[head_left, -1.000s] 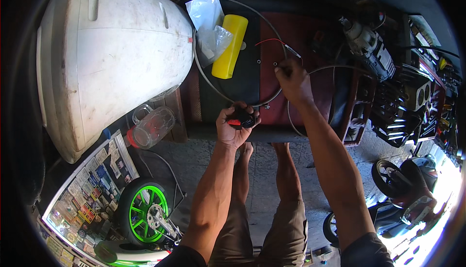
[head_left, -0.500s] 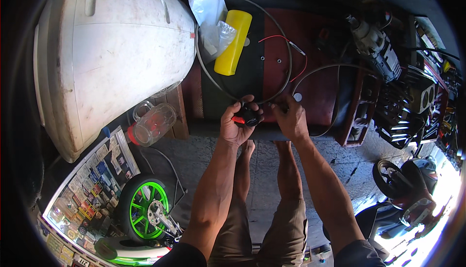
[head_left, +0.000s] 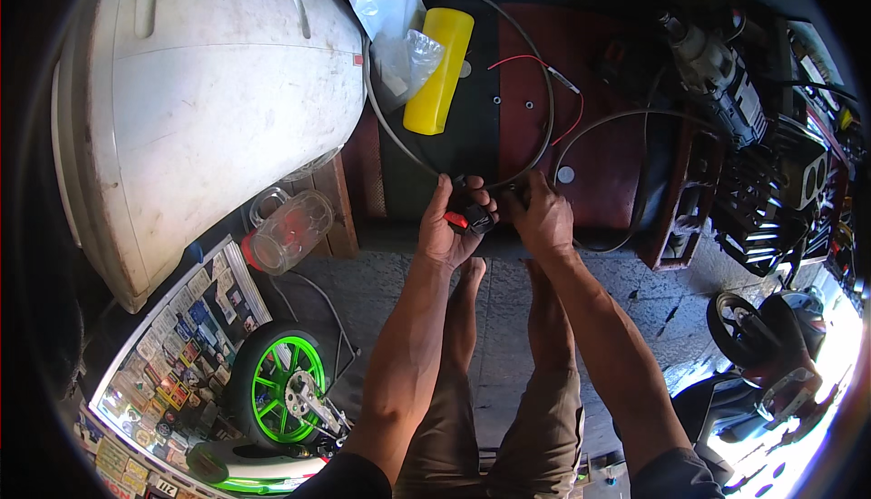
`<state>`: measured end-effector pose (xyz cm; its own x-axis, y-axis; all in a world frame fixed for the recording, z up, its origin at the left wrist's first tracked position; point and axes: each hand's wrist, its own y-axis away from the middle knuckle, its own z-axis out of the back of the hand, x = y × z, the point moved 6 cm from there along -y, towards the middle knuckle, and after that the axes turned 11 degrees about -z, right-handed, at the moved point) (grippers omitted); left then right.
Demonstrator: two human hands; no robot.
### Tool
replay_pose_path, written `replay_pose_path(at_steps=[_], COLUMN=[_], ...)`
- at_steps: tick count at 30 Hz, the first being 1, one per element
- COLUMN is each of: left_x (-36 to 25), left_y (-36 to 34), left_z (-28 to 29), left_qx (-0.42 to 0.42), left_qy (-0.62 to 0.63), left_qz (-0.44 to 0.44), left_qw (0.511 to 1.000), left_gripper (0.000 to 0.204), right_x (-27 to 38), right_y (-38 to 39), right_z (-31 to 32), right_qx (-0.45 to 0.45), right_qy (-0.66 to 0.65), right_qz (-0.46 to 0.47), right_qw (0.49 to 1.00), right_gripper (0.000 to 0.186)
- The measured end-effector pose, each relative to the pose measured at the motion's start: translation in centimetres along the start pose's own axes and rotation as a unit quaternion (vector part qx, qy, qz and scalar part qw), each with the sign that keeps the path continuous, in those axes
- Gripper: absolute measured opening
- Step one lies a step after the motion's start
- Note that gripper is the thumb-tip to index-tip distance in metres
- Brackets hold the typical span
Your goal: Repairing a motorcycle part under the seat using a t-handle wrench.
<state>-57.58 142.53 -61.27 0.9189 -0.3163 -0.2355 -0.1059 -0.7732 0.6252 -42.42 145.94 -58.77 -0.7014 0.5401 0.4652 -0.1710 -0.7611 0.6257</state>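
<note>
Black switch part (head_left: 474, 218) lies half hidden within left hand (head_left: 451, 227), right hand (head_left: 544, 220) touching.

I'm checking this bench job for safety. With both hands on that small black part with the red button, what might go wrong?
1. The grey cable loops around the yellow cylinder; a tug might drag it.
2. The red wire lies loose nearby and might snag.
3. The left hand and right hand work at the bench edge, above bare feet; a dropped black part could hit them.
</note>
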Motion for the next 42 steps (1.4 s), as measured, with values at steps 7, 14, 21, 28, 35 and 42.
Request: replay_pose_path(at_steps=[7,14,21,28,35,42], left_x=[-0.1,-0.2,-0.1,0.1,0.3,0.2], left_y=[0.1,0.0,-0.2,-0.1,-0.3,-0.3], left_z=[0.2,-0.1,0.1,-0.5,-0.3,0.2], left_qx=[-0.011,-0.014,-0.015,0.01,0.025,0.012], left_qy=[0.007,0.02,0.034,0.011,0.009,-0.003], left_qz=[0.011,0.012,0.013,0.018,0.023,0.024], left_qw=[1.0,1.0,0.999,1.0,0.999,1.0], left_gripper=[0.04,0.032,0.033,0.037,0.045,0.052], right_x=[-2.8,-1.1,-0.9,-1.0,-1.4,-0.8], right_y=[-1.3,-0.3,-0.7,-0.7,-0.9,-0.6], right_z=[0.2,1.2,1.1,1.0,0.6,0.6], right_qx=[0.199,0.324,0.352,0.338,0.343,0.35], right_qy=[-0.363,-0.677,-0.706,-0.675,-0.667,-0.667], right_qz=[-0.045,-0.126,-0.103,-0.111,-0.119,-0.123], right_qw=[0.909,0.649,0.606,0.646,0.651,0.646], right_gripper=[0.027,0.052,0.067,0.071,0.066,0.06])
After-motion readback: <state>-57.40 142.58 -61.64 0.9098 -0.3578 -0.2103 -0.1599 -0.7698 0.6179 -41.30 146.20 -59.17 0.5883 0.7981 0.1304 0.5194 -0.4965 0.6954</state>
